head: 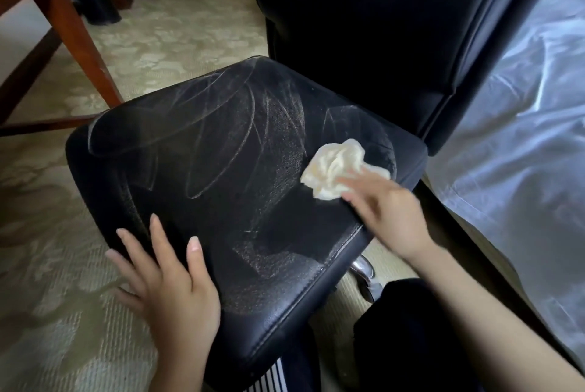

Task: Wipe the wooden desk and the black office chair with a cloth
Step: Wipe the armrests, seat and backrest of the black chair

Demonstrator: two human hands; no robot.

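1. My left hand (167,277) is lying flat on the near left corner of the chair seat (221,170). Its fingers are stretching out straight and spread apart, holding nothing.
2. My right hand (389,211) is reaching in from the right on a bare forearm, wrist over the seat's right edge. Its fingers (357,184) are lying fairly straight on the near side of the cloth (332,166) and pressing it down. They are blurring, so I cannot tell whether any of them is pinching it.
3. There is one cloth, pale and crumpled, sitting on the right rear part of the seat, near the backrest (380,27).
4. There is one black chair. Pale curved streaks are showing across its seat, and a shiny metal part (364,268) is peeking out beneath the right edge.
5. Farther back, the backrest is standing upright. The desk (69,30) is showing only a reddish wooden leg and rails at the far left, and one dark bin (95,0) is standing beyond it on the patterned carpet (57,328). White bedding (522,106) is lying along the right.
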